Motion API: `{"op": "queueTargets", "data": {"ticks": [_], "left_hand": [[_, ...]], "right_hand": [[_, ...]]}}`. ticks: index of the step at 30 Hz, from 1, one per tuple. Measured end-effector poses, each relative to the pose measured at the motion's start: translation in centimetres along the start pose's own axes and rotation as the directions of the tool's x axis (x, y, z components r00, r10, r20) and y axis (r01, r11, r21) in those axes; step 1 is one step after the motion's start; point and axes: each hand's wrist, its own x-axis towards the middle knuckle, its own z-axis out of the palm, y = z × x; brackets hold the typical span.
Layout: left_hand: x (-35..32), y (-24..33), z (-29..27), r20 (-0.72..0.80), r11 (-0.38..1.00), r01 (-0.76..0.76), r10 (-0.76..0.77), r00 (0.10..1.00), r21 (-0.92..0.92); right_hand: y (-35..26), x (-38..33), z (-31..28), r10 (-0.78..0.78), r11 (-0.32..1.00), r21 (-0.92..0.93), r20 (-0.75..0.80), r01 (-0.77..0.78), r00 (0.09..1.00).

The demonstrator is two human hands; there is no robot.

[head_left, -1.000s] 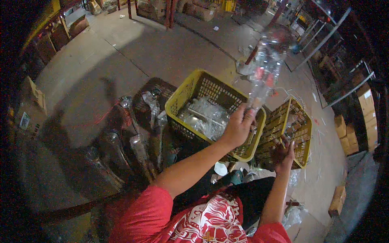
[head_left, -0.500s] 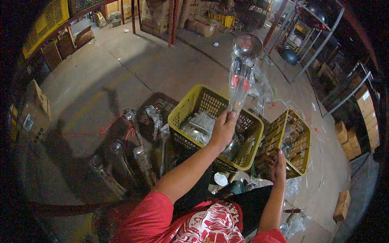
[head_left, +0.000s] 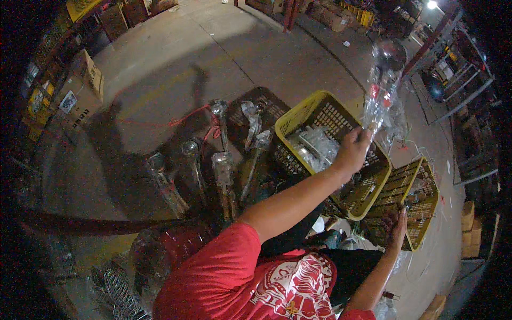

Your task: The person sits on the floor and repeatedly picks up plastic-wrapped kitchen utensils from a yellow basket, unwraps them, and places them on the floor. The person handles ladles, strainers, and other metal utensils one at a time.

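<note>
My left hand is closed round the handle end of a clear-wrapped ladle, held upright with its round bowl on top. Red patches show through the wrap. Below this hand stands a yellow plastic basket, with clear-wrapped pieces inside. To the right, my right hand is closed at the near corner of a second yellow basket, its thumb pointing up along the rim. Its other fingers are dim against the basket's side. Left of the first basket lie several wrapped ladles, bowls pointing away from me.
A red cord trails among the ladles on the left. A cardboard box stands at far left. At right are metal racks and stacked cartons. Loose plastic film lies behind the baskets. Wire-like goods sit at lower left.
My view has turned left, so the baskets and both hands appear farther right. My left hand still holds the ladle up, and my right hand stays at the second basket's corner.
</note>
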Motion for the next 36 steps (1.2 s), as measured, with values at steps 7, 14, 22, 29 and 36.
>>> {"op": "queueTargets", "data": {"ticks": [7, 14, 22, 29, 36], "left_hand": [[2.8, 0.0, -7.6, -0.281, 0.989, -0.149, 0.149, 0.948, 0.021], [-0.1, -9.6, -31.2, -0.513, 0.922, 0.159, 0.048, 0.857, 0.353], [-3.2, -16.4, -43.0, -0.746, 0.902, 0.362, -0.071, 0.662, 0.235], [-0.7, -16.0, -45.8, -0.760, 0.923, 0.300, -0.012, 0.650, 0.242], [-4.1, -18.7, -44.4, -0.771, 0.913, 0.356, -0.078, 0.632, 0.199]], "right_hand": [[1.6, 0.6, -0.8, 0.033, 0.994, -0.095, -0.128, -0.046, 0.991], [2.8, 0.7, -1.9, -0.001, 0.882, -0.470, -0.071, -0.032, 0.998], [3.0, 0.7, -1.1, -0.039, 0.662, -0.749, -0.005, 0.022, 0.999], [3.1, 1.2, -0.2, 0.065, 0.713, -0.699, 0.139, 0.051, 0.988], [1.7, 1.5, 2.8, 0.269, 0.698, -0.683, -0.031, -0.217, 0.963]]}}
